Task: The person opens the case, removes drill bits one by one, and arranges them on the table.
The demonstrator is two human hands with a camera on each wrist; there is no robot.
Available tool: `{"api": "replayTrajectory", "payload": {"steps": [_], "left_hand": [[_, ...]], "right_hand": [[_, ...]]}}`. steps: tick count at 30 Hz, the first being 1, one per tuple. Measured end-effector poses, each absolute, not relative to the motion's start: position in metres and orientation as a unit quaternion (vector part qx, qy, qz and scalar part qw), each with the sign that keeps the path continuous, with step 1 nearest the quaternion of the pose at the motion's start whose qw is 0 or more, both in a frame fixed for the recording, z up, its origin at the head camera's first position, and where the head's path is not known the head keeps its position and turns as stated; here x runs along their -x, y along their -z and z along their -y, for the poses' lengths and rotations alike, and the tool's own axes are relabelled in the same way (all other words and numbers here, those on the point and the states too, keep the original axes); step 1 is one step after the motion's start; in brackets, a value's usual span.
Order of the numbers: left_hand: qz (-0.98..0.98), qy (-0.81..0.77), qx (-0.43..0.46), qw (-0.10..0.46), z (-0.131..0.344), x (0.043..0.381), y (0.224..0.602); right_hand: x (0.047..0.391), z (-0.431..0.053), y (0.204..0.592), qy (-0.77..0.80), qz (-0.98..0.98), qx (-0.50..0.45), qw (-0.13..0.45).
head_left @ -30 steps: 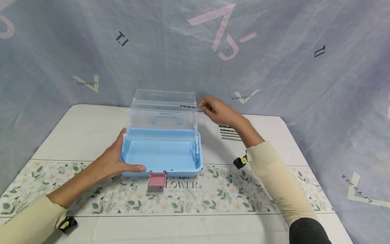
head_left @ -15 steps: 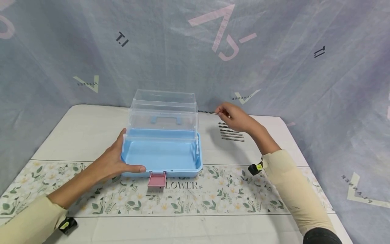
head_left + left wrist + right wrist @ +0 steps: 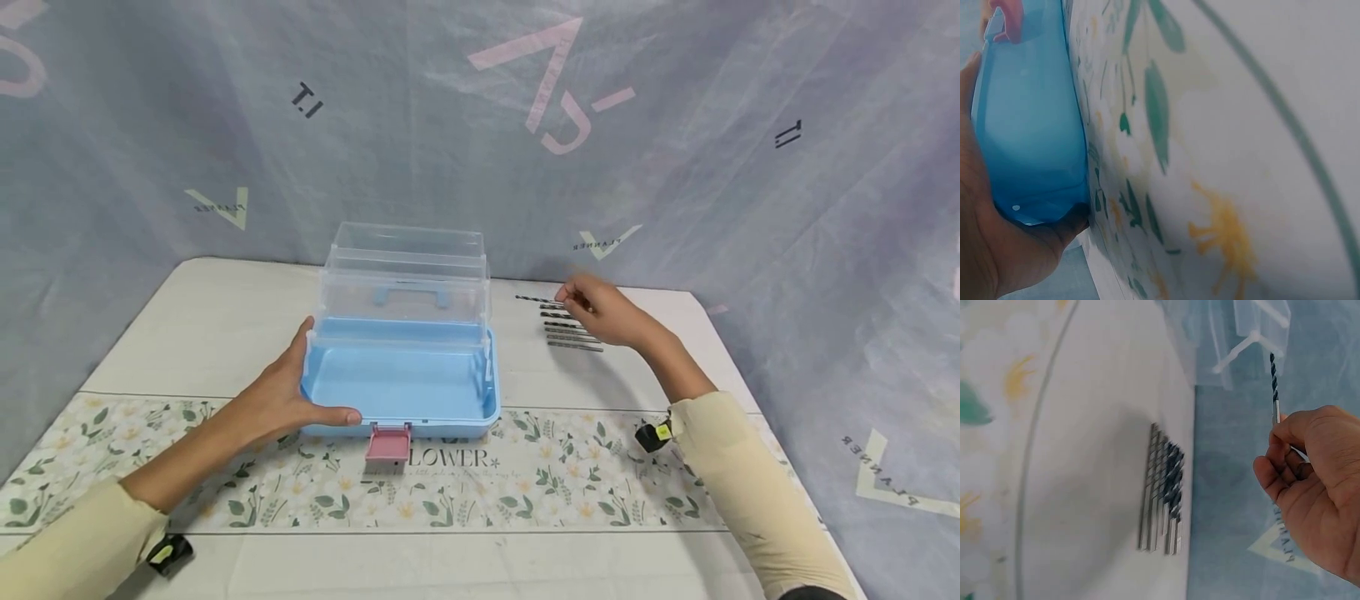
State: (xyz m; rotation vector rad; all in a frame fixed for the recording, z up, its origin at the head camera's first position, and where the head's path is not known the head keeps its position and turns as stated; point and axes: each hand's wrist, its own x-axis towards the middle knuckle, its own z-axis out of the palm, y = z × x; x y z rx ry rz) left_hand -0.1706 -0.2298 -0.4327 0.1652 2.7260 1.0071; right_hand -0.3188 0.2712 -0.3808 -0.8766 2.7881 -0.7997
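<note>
My right hand (image 3: 600, 310) pinches a drill bit (image 3: 1274, 381) by its smooth shank, with the dark fluted end pointing left in the head view. Below that hand, several drill bits (image 3: 573, 345) lie side by side in a row on the table, some partly hidden by it. A light blue plastic storage box (image 3: 401, 383) stands left of them, its clear lid (image 3: 405, 262) raised at the back. My left hand (image 3: 288, 392) grips the box at its left side, thumb along the front rim. The pink latch (image 3: 387, 444) hangs down at the box's front.
The table (image 3: 225, 308) has a white cover with a floral band (image 3: 465, 492) across it. Grey fabric (image 3: 420, 125) hangs close behind the table and at both sides. The raised lid, with its blue handle (image 3: 410, 293), reaches up near the back fabric.
My right hand has moved right and down with the drill bit, from beside the raised lid to over the row of bits. My left hand stays on the box.
</note>
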Motion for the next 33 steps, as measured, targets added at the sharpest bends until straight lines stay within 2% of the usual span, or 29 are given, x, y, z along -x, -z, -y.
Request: {"api": "replayTrajectory", "payload": {"steps": [8, 20, 33], "left_hand": [[-0.930, -0.345, -0.055, 0.118, 0.228, 0.171, 0.432], [-0.932, -0.340, -0.055, 0.111, 0.227, 0.172, 0.433], [-0.934, -0.336, -0.054, 0.107, 0.229, 0.172, 0.435]], "right_hand": [[0.308, -0.292, 0.407, 0.261, -0.926, 0.258, 0.092], [0.293, -0.322, 0.437, 0.254, -0.931, 0.238, 0.111], [0.289, -0.334, 0.444, 0.237, -0.932, 0.262, 0.081]]}}
